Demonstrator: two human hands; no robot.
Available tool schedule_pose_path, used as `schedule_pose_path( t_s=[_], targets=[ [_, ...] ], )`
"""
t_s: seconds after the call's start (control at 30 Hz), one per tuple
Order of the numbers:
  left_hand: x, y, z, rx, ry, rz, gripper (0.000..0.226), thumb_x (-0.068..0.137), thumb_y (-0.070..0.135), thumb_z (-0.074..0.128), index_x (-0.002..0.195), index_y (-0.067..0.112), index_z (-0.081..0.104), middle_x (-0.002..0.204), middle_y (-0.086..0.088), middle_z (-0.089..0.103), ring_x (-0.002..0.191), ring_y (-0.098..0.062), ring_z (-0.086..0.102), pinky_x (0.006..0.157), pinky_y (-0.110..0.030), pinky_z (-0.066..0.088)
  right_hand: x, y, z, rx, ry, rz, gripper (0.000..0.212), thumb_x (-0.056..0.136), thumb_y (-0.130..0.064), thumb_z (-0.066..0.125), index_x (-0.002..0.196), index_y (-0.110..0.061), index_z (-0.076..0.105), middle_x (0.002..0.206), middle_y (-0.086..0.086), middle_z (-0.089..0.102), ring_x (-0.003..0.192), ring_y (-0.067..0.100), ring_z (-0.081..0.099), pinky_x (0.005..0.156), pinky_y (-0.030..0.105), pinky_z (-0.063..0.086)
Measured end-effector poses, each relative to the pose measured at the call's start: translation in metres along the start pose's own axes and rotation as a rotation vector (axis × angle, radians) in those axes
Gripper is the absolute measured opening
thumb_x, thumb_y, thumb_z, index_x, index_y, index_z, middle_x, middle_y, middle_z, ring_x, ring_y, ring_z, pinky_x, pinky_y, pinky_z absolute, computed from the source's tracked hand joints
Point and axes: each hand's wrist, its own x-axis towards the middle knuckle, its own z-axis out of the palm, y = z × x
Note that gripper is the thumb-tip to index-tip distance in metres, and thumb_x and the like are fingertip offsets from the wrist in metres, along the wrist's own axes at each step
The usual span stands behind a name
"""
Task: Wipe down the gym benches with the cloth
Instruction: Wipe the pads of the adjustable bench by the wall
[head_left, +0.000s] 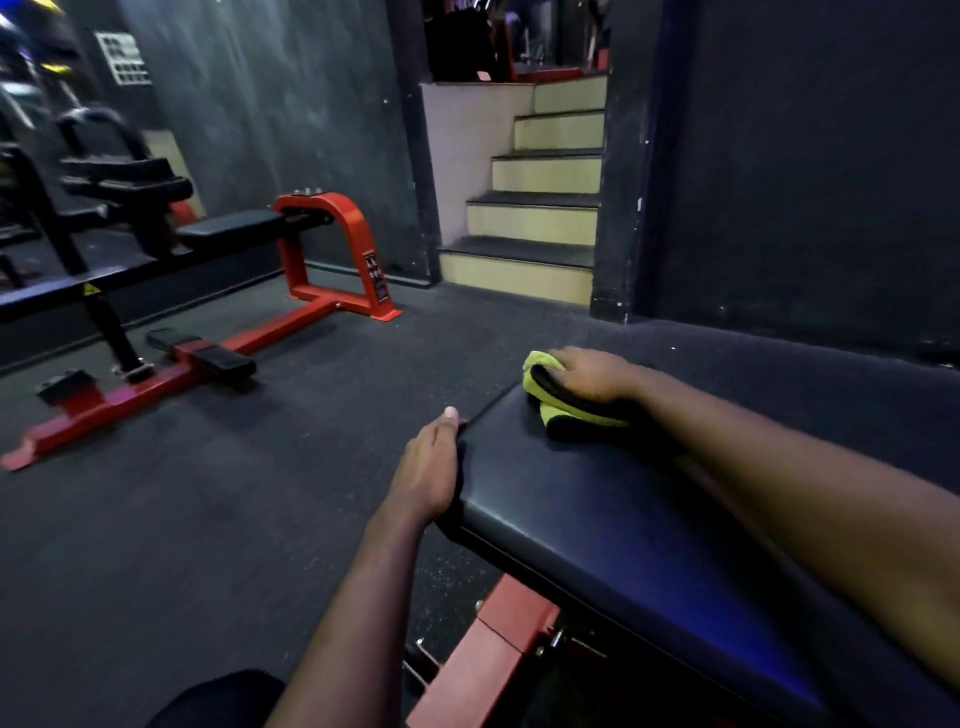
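Cloth (566, 414), yellow-green with a dark side, sat bunched at the far end of the black padded worktop (597, 519). On my feed the right hand (592, 376) was on top of it, its fingers (563, 361) curled over the bunch and clamped on it, pressing it to the pad. The right forearm lay along the worktop. The left hand (428, 467) lay flat against the worktop's left edge, nearer to me than the cloth. Its fingers (451, 414) were straight and together, gripping nothing that I could see. The worktop's red frame showed below it. Over on the left, well apart across the dark rubber floor (208, 519), stood a red-framed bench (322, 249) with a black pad. Stairs (540, 208) rose straight ahead between dark walls.
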Motion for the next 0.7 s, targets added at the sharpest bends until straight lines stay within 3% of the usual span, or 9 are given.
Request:
schedule_pose_path(
  t_s=[0.1, 0.17, 0.23, 0.37, 0.43, 0.5, 0.57, 0.7],
  targets=[
    [0.003, -0.001, 0.004, -0.016, 0.067, -0.014, 0.050, 0.100, 0.054, 0.024, 0.099, 0.029, 0.067, 0.122, -0.001, 0.063, 0.115, -0.020, 0.054, 0.105, -0.044, 0.038, 0.016, -0.006, -0.005, 0.015, -0.060, 0.047, 0.053, 0.102, -0.058, 0.027, 0.143, -0.032, 0.048, 0.152, 0.006, 0.045, 0.138, 0.029, 0.043, 0.112, 0.040, 0.031],
    [0.004, -0.004, 0.005, -0.049, 0.114, -0.015, 0.052, 0.098, 0.055, 0.025, 0.092, 0.028, 0.069, 0.115, -0.005, 0.066, 0.112, -0.023, 0.057, 0.103, -0.047, 0.040, 0.026, -0.033, -0.001, -0.119, -0.058, 0.070, 0.057, 0.100, -0.059, 0.027, 0.145, -0.030, 0.048, 0.153, 0.007, 0.043, 0.139, 0.030, 0.042, 0.112, 0.044, 0.031],
    [-0.001, -0.007, 0.006, -0.138, 0.233, -0.011, 0.054, 0.096, 0.053, 0.026, 0.086, 0.026, 0.071, 0.109, -0.009, 0.068, 0.109, -0.026, 0.058, 0.101, -0.046, 0.041, 0.023, -0.073, 0.013, -0.223, -0.051, -0.023, 0.060, 0.099, -0.058, 0.028, 0.141, -0.023, 0.052, 0.149, 0.011, 0.048, 0.136, 0.030, 0.046, 0.109, 0.041, 0.035],
    [-0.021, -0.007, 0.000, -0.047, 0.453, 0.028, 0.052, 0.104, 0.040, 0.026, 0.107, 0.008, 0.067, 0.114, -0.019, 0.066, 0.110, -0.036, 0.056, 0.092, -0.041, 0.040, -0.014, -0.107, 0.036, -0.247, -0.023, -0.277, 0.056, 0.100, -0.054, 0.026, 0.134, -0.024, 0.059, 0.138, 0.013, 0.058, 0.129, 0.032, 0.051, 0.106, 0.040, 0.038],
    [-0.024, -0.021, -0.012, -0.043, 0.509, 0.091, 0.054, 0.100, 0.050, 0.024, 0.097, 0.016, 0.066, 0.096, -0.016, 0.070, 0.093, -0.037, 0.062, 0.084, -0.044, 0.048, -0.013, -0.096, 0.030, -0.204, 0.005, -0.226, 0.052, 0.102, -0.052, 0.025, 0.138, -0.029, 0.055, 0.143, 0.008, 0.055, 0.134, 0.030, 0.047, 0.110, 0.041, 0.033],
    [-0.022, -0.037, -0.030, -0.131, 0.493, 0.090, 0.060, 0.093, 0.063, 0.021, 0.078, 0.020, 0.059, 0.070, -0.009, 0.068, 0.070, -0.034, 0.065, 0.071, -0.051, 0.054, -0.006, -0.089, 0.026, -0.207, 0.010, -0.067, 0.057, 0.100, -0.058, 0.023, 0.137, -0.030, 0.056, 0.146, 0.005, 0.053, 0.137, 0.031, 0.042, 0.113, 0.047, 0.026],
    [-0.016, -0.044, -0.047, -0.157, 0.441, 0.092, 0.065, 0.089, 0.068, 0.021, 0.071, 0.017, 0.056, 0.058, -0.007, 0.064, 0.056, -0.031, 0.062, 0.062, -0.051, 0.055, -0.003, -0.097, 0.027, -0.247, -0.010, 0.014, 0.065, 0.096, -0.064, 0.022, 0.134, -0.028, 0.060, 0.143, 0.005, 0.055, 0.137, 0.031, 0.042, 0.113, 0.054, 0.019],
    [0.010, -0.041, -0.077, -0.176, 0.278, 0.115, 0.059, 0.094, 0.062, 0.025, 0.074, 0.017, 0.057, 0.061, -0.009, 0.065, 0.048, -0.026, 0.058, 0.047, -0.030, 0.043, -0.047, -0.139, 0.043, -0.267, 0.001, -0.134, 0.056, 0.096, -0.059, 0.026, 0.136, -0.031, 0.055, 0.146, -0.002, 0.051, 0.139, 0.024, 0.037, 0.112, 0.061, 0.018]
  ],
)
